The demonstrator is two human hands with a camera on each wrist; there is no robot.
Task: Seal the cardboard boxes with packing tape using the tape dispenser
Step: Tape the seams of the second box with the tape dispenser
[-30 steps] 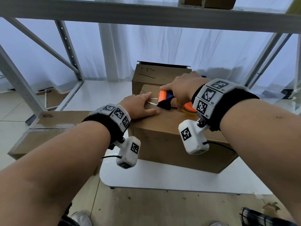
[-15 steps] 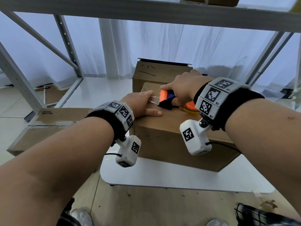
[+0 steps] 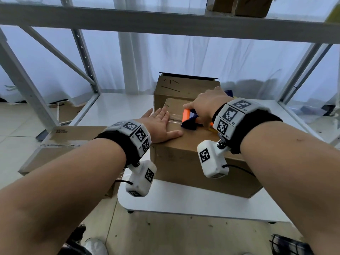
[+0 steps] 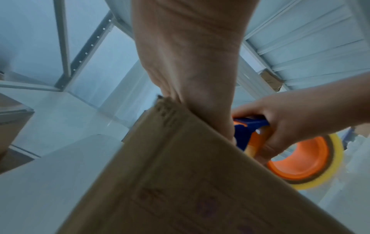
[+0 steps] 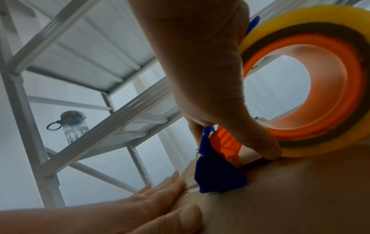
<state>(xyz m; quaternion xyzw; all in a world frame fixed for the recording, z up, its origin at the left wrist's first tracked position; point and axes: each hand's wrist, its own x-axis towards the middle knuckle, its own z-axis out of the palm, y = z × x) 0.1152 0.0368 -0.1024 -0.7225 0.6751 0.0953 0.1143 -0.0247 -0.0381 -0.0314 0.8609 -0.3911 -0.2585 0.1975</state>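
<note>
- Cardboard box [image 3: 193, 159] sits at centre frame in the head view on a white bench [image 3: 165, 205], with a second, open box [image 3: 184, 89] just behind it.
- Left hand [image 3: 160, 126] lies flat on the box's top near its left edge, fingers straight and thumb spread, holding nothing.
- Right hand [image 3: 206, 105] is curled round the tape dispenser [image 3: 189, 120]; this grip is closed on the handle, and the dispenser's blue front end touches the box top.
- A clear strip of tape [image 3: 174, 109] shows on the box top between the left fingers and the dispenser, only in the head view.
- The head view hides the roll behind the right wrist; the left wrist view shows the tape roll [image 4: 312, 161] with orange hub and yellowish tape, at right of frame.
- The right wrist view alone shows a water bottle [image 5: 74, 126] on a metal shelf [image 5: 112, 123] at left of frame.
- A flattened box [image 3: 60, 144] lies at left of the head view, partly cut off by the left arm.
- Both wrist views are blurred; print on the box side in the left wrist view is unreadable.
</note>
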